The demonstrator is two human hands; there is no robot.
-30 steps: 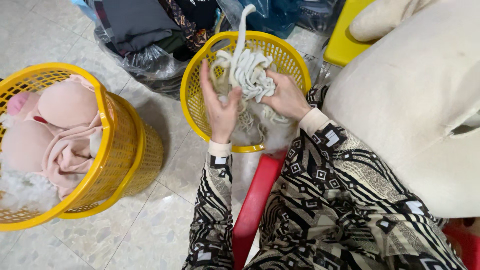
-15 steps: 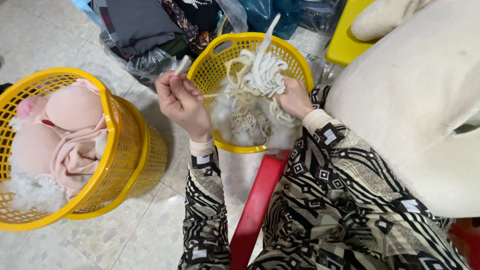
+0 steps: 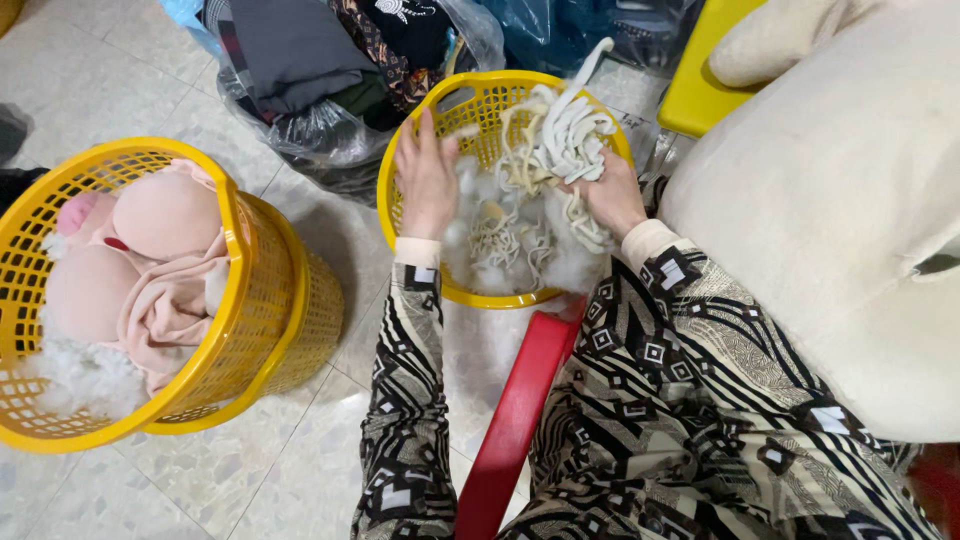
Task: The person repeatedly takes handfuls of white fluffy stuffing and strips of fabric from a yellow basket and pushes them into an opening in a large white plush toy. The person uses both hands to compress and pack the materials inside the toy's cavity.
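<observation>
At frame centre, sorting: right hand (image 3: 608, 200) gripping cream strips (image 3: 565, 135) in yellow basket (image 3: 420, 120), left hand (image 3: 428, 180) open; next, lifting clear.

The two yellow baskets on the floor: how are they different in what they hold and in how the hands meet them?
The left basket holds pink stuffed fabric shapes and white fluff; the middle basket holds cream cord strips and fluff. Both hands are in the middle basket, the left hand spread open, the right hand gripping cords; no hand touches the left basket. Both are yellow plastic mesh.
</observation>
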